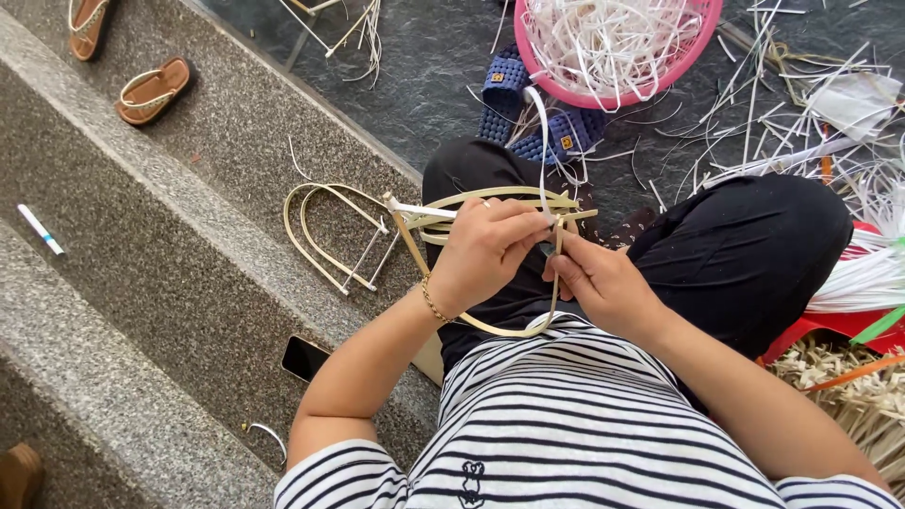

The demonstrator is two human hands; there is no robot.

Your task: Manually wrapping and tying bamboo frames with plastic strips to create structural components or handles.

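A seated person in a striped shirt (566,424) and black trousers (745,254) works a curved cane frame (490,203) held over the lap. The left hand (485,250), a thin gold bracelet (434,303) at its wrist, is closed around the frame's upper loops, fingers curled over the pale strips. The right hand (603,283) sits just beside it, thumb and fingers pinching the frame's lower curve where a white strip (542,141) rises from the joint; the frame's long bow runs beneath and between both hands. A dark phone (304,358) lies on the stone step (141,283) near the left elbow. Further along that step rests a second, finished cane frame (330,236), apart from the hands. A white marker (41,229) lies on the lower step. Beyond the knees stand blue woven slippers (528,108) and a pink basket (698,38) full of white strips, with loose strips (782,123) scattered across the dark floor. Two brown sandals (151,90) sit on the far steps.
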